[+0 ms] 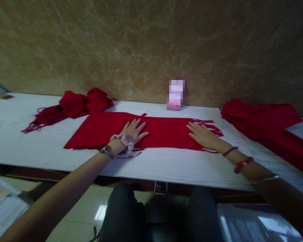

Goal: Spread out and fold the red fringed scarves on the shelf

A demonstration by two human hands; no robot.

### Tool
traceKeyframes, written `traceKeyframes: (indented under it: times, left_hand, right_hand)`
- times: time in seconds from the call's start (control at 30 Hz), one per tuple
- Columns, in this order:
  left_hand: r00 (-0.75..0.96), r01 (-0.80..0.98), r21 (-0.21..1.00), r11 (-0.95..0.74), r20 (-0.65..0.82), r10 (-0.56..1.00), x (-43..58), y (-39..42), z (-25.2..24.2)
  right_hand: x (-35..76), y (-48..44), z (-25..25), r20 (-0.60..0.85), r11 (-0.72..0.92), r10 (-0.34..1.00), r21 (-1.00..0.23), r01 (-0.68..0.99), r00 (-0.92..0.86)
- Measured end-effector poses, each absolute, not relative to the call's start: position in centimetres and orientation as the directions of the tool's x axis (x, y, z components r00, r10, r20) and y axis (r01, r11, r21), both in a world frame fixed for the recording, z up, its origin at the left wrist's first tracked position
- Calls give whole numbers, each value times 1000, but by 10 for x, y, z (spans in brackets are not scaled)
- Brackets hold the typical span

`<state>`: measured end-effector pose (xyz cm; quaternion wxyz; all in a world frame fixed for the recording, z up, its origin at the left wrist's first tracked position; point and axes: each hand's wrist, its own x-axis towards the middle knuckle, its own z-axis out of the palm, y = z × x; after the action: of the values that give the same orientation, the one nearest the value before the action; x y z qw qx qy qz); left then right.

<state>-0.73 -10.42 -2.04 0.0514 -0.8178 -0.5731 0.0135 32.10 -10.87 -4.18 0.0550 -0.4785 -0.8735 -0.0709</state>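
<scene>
Left hand [133, 133] and right hand [203, 135]: palms down, fingers extended. Red fringed scarf [166, 133]: flat on the tabletop [171, 168], beneath both hands. Bunched red cloth [77, 103]: beyond and left of the left hand. Pixelated object [176, 94]: beyond, between the hands.

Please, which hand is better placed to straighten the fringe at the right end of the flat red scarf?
The right hand, most likely: it lies flat on the scarf, close beside this fringe. The left hand rests near the scarf's middle, farther away.
</scene>
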Motion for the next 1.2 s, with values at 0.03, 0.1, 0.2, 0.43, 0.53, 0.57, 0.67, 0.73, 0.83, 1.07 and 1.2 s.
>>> traceKeyframes:
  times: [0.03,0.1,0.2,0.43,0.53,0.57,0.67,0.73,0.83,1.07,1.2]
  left_hand:
    - [379,921,-116,-373,35,925,-17,-107,-19]
    - [524,846,-135,-516,32,851,-25,-113,-15]
    - [702,701,-174,-691,4,712,-21,-124,-5]
    - [660,698,-299,-651,-82,746,-37,-127,5]
    - [606,755,-293,-586,-28,795,-57,-128,2]
    - [590,773,-287,-566,-6,808,-64,-128,1]
    - [539,816,-268,-513,31,842,-83,-129,0]
    - [507,835,-267,-481,36,861,-96,-126,-1]
    - [463,860,-262,-438,38,885,-114,-120,-1]
    - [481,874,47,-483,49,875,-120,-123,13]
    - [270,934,176,-312,224,936,-146,-122,26]
  right_hand:
    - [324,-108,-42,161,530,831,63,846,-533]
    - [326,-106,-44,152,531,833,52,846,-532]
    - [326,-105,-44,146,531,834,56,846,-533]
    - [325,-103,-42,99,518,848,53,854,-520]
    - [326,-102,-42,106,515,850,46,856,-517]
    - [326,-102,-42,108,516,849,41,856,-517]
    - [327,-103,-42,114,517,849,26,855,-517]
    - [328,-103,-42,121,518,847,23,855,-517]
    - [328,-104,-42,130,518,846,31,855,-517]
    - [327,-106,-41,128,505,852,54,861,-508]
    - [327,-106,-42,116,499,858,46,865,-501]
